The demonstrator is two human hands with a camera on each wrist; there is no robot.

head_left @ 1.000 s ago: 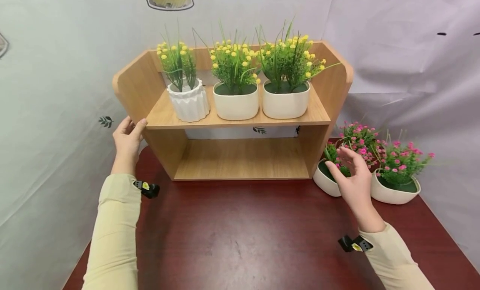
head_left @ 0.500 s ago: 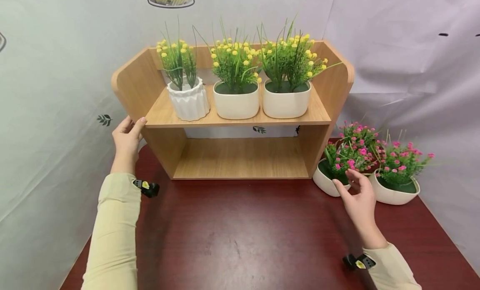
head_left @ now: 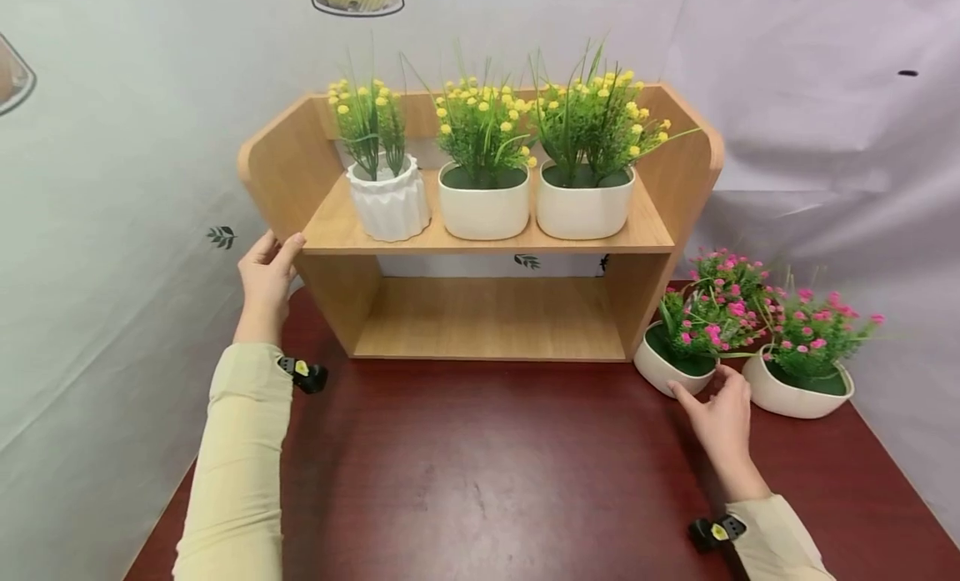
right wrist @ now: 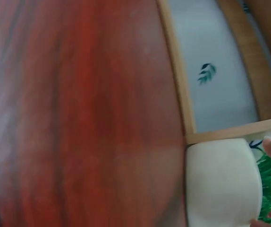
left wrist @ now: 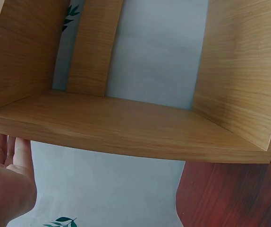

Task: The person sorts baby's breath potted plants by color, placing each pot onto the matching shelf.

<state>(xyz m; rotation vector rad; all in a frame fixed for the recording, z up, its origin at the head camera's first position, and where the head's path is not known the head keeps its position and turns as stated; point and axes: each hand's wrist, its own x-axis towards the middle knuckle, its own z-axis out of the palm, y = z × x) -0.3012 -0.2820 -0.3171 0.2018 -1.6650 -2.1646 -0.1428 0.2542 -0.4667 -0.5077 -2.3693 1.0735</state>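
My left hand [head_left: 266, 274] rests at the left side panel of a two-tier wooden shelf [head_left: 491, 318], its thumb at the panel's front edge. Seen from the left wrist, the hand's fingers [left wrist: 24, 156] are fairly straight along the panel's outer side. My right hand [head_left: 723, 418] is low at the right, spread at the rim of a white oval flower pot [head_left: 671, 373] with pink blooms. In the right wrist view this pot [right wrist: 223, 182] stands close beside the shelf. Thumb and fingertips show there apart, near the rim and green leaves.
On the upper tier stand a fluted white pot [head_left: 390, 202] and two oval pots [head_left: 483, 212] [head_left: 585, 212], all with yellow flowers. Another pink-flowered oval pot [head_left: 798, 393] is right of my right hand, and more pink flowers [head_left: 727, 268] rise behind. Dark red table [head_left: 480, 481] stretches in front.
My right hand has come down from in front of the pink flowers to the rim of the nearer oval pot. The left hand stays at the shelf's side panel. The head view has shifted slightly.
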